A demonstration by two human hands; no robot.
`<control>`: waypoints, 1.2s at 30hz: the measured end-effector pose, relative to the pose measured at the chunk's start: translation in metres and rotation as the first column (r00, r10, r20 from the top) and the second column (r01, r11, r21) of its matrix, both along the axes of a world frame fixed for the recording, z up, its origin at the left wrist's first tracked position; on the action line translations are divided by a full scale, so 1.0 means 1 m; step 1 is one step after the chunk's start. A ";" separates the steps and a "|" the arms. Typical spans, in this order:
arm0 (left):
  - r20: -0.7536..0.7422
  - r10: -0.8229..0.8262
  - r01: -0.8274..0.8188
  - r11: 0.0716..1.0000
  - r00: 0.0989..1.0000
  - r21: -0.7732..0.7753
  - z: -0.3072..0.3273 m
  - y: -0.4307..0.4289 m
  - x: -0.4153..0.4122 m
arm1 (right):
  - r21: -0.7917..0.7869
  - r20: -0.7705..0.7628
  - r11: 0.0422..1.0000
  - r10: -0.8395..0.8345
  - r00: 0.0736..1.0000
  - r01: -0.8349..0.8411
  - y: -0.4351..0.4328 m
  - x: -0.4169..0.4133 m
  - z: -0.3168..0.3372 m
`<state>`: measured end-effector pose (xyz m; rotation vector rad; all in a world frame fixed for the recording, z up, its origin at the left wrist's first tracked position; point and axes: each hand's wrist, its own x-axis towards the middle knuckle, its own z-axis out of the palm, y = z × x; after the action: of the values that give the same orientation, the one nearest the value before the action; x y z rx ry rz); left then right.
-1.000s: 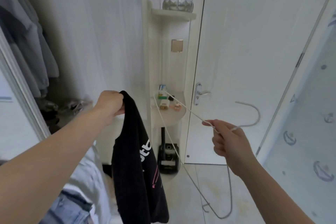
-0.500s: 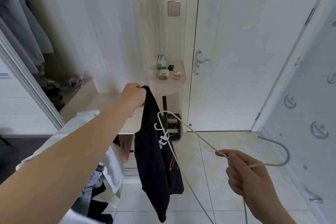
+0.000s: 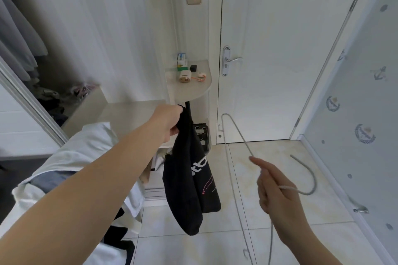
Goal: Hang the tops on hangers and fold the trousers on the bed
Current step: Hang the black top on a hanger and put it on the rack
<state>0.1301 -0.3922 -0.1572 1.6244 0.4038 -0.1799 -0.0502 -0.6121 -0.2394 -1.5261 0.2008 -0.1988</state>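
We hold a black top in one hand and a wire hanger in the other, the two kept apart.

Our left hand (image 3: pixel 170 123), arm stretched forward, has its fingers curled round a bunched edge of the black fabric top with white lettering (image 3: pixel 189 178). The top hangs straight down above the pale tiled floor (image 3: pixel 280 157), in front of the rounded white corner shelf (image 3: pixel 193 90). Our right hand (image 3: pixel 277 196) pinches the thin white wire hanger (image 3: pixel 289 188) at its neck, with the index finger stretched out along the wire. The hook curves off to the right, and the frame's far bend stands just right of the top without touching it. Behind both is a white door (image 3: pixel 280 49) with a silver lever handle (image 3: pixel 233 59). A heap of white and dark clothes (image 3: pixel 86 146) lies under our left arm.
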 end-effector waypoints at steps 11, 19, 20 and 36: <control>0.108 -0.288 0.244 0.920 0.951 0.306 -0.015 -0.052 -0.047 | -0.421 -0.055 0.907 -0.014 0.998 -0.010 0.041 0.048 -0.013; 0.110 -0.437 0.336 0.808 0.893 0.484 -0.028 -0.056 -0.057 | -0.497 -0.104 0.866 -0.005 0.995 -0.048 0.039 0.047 -0.025; 0.104 -0.451 0.349 0.800 0.887 0.488 -0.030 -0.056 -0.055 | -0.532 -0.111 0.845 -0.010 0.994 -0.051 0.038 0.048 -0.030; 0.079 -0.548 0.268 0.524 0.833 0.809 -0.064 0.010 -0.043 | -0.559 -0.217 0.827 -0.073 0.974 -0.063 -0.069 0.071 -0.039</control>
<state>0.0871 -0.3823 -0.2208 2.5709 -0.2504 -0.0873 0.0205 -0.6813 -0.2783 -2.1464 0.3525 -0.0848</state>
